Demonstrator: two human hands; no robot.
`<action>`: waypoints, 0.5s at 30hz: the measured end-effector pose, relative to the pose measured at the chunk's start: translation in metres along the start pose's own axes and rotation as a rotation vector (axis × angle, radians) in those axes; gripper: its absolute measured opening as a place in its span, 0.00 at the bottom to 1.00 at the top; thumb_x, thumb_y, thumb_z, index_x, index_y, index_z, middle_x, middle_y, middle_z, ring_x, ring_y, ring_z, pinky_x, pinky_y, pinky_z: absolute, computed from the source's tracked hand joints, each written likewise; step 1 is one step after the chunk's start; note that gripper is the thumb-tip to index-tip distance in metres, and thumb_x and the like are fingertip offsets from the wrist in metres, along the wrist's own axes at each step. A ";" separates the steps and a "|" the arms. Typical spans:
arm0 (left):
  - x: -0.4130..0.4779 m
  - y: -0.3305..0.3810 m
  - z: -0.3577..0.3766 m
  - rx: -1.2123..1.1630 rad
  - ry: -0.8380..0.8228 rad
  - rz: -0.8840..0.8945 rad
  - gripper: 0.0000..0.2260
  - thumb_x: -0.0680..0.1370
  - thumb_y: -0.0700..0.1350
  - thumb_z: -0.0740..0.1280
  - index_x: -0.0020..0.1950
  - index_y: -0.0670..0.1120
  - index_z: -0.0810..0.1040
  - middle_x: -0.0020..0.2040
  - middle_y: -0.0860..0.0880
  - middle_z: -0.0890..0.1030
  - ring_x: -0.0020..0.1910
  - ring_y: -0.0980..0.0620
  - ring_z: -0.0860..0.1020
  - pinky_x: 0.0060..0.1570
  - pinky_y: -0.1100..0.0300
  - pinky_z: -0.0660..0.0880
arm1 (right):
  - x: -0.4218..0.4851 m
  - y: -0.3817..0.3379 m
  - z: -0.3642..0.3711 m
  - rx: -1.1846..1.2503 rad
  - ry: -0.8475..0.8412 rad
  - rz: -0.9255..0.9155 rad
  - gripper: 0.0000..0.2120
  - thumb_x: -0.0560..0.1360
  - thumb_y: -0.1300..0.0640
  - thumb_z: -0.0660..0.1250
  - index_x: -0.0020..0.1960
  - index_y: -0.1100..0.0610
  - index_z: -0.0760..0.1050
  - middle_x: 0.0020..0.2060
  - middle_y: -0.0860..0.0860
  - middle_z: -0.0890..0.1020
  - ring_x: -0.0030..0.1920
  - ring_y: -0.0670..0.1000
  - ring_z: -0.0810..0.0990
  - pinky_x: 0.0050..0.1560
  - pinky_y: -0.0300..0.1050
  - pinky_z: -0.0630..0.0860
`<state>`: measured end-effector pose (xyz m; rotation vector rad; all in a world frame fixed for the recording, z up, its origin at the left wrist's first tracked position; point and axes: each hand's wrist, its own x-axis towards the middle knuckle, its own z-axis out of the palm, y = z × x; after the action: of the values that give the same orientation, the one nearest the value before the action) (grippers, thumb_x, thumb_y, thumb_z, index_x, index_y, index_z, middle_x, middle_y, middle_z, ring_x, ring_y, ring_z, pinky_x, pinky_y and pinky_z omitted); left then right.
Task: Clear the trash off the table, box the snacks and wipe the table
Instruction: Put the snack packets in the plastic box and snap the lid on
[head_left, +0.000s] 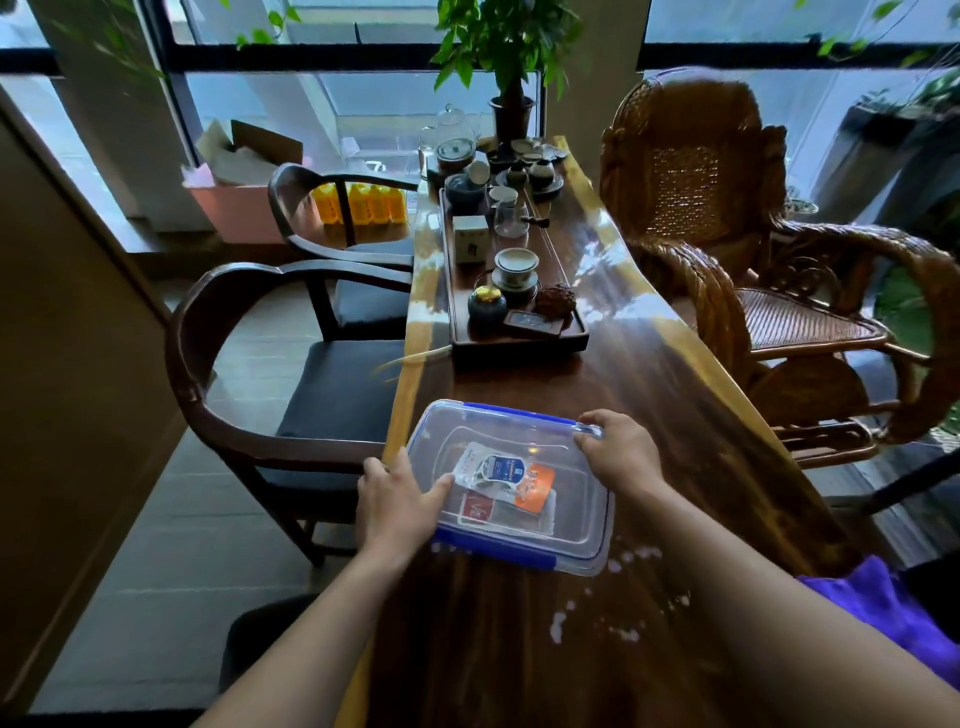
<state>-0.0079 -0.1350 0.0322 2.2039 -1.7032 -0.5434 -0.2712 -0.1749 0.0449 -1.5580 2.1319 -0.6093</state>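
A clear plastic box (576, 499) with a blue-clipped lid lies on the near part of the long wooden table (639, 364). Through the lid I see several snack packets (506, 478), white, blue and orange. My left hand (395, 499) grips the box's left edge, thumb lying on the lid. My right hand (618, 447) holds the far right corner, fingers curled over the blue clip. A purple cloth (893, 613) lies at the table's right edge near me.
A dark tea tray (462, 343) with cups, jars and a small box fills the table's middle. More teaware and a potted plant (511, 62) stand beyond. Two dark armchairs (234, 364) stand left, a rattan chair (727, 208) right. Pale specks dot the near tabletop.
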 end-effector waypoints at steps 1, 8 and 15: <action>0.005 0.006 0.002 0.006 0.002 0.006 0.33 0.75 0.65 0.65 0.71 0.44 0.68 0.60 0.39 0.70 0.59 0.39 0.72 0.57 0.49 0.72 | 0.009 0.001 -0.002 -0.003 0.000 0.002 0.16 0.76 0.53 0.69 0.62 0.53 0.80 0.61 0.53 0.83 0.62 0.56 0.79 0.62 0.49 0.73; 0.035 0.042 0.023 0.041 0.011 0.103 0.35 0.76 0.64 0.65 0.76 0.46 0.59 0.61 0.40 0.67 0.60 0.42 0.68 0.58 0.53 0.70 | 0.064 0.012 -0.002 -0.011 0.006 0.034 0.16 0.77 0.52 0.66 0.63 0.52 0.80 0.62 0.53 0.82 0.62 0.59 0.78 0.62 0.51 0.75; 0.051 0.056 0.055 0.070 -0.079 0.107 0.37 0.76 0.64 0.64 0.79 0.49 0.54 0.64 0.40 0.64 0.62 0.43 0.67 0.61 0.53 0.69 | 0.096 0.025 0.012 -0.005 -0.015 0.066 0.18 0.77 0.53 0.65 0.66 0.51 0.78 0.64 0.52 0.80 0.64 0.60 0.76 0.63 0.52 0.74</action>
<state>-0.0698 -0.1983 0.0036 2.1494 -1.8952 -0.5582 -0.3106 -0.2608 0.0129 -1.4840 2.1661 -0.5685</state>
